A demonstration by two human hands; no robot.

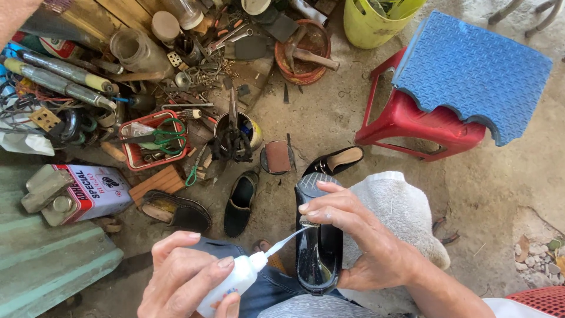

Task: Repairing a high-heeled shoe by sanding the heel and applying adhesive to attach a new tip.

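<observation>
I see my left hand (188, 277) at the near edge of the floor, fingers (176, 244) wrapped tight round a small white glue bottle (235, 285) whose long thin nozzle touches the black shoe (318, 235). My right hand (353, 235) grips that shoe from the right side, fingers curled closed over its upturned sole, thumb beneath. The shoe rests over a pale towel (406, 206) on my lap. Farther out on the floor lie a second black shoe (335, 161), a dark slipper (241, 203), a tin of tools (235, 132), and a red stool (412, 121) topped with a blue pad.
</observation>
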